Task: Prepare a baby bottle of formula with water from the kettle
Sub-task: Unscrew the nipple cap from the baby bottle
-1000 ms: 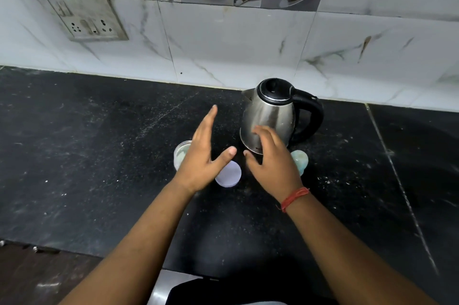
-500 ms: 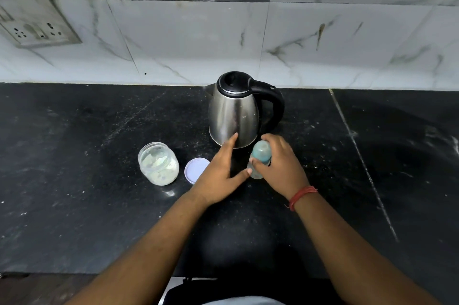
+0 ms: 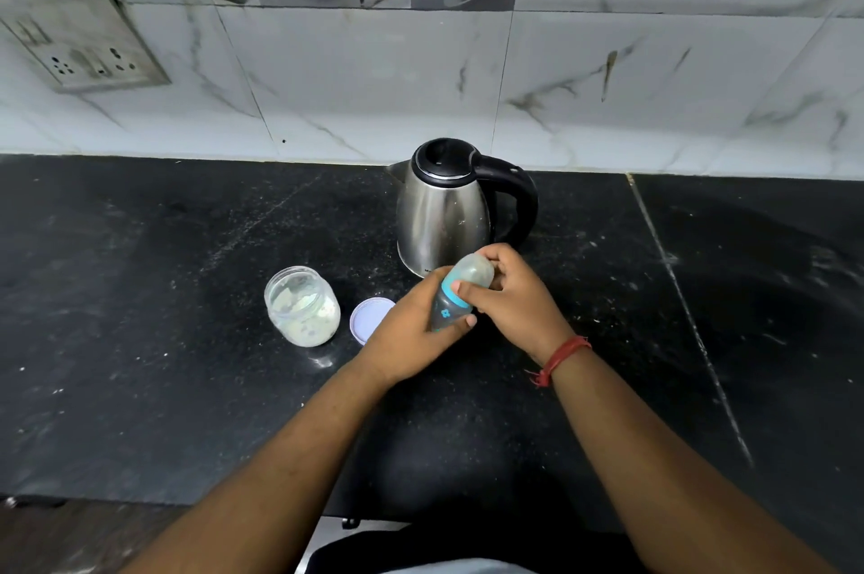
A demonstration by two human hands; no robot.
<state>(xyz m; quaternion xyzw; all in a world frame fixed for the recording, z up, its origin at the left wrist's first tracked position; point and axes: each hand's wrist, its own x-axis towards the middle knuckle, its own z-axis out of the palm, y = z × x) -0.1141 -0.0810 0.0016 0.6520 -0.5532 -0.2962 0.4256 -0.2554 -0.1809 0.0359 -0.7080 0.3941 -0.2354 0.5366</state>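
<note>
I have the bottle (image 3: 460, 293) in both hands now, lifted off the counter (image 3: 140, 339) just near the kettle (image 3: 442, 218). A second ago both hands were empty and spread over the counter; half a second ago my right hand had closed on the bottle where it stood and the left was only coming alongside. Now my left hand (image 3: 411, 330) wraps the bottle's lower body, thumb across the front, and my right hand (image 3: 509, 293) curls round the clear cap and teal collar at the top. The bottle tilts, top leaning far and right.

To me that means the pick-up is done and opening the bottle is the step in hand: left steadies, right twists or pulls the top. Nothing has been poured yet, I judge; the kettle stands upright with its lid down, handle to the right.

Left of my hands the open jar (image 3: 303, 307) with pale powder stands on the counter, its lid (image 3: 369, 318) flat between jar and left hand.
</note>
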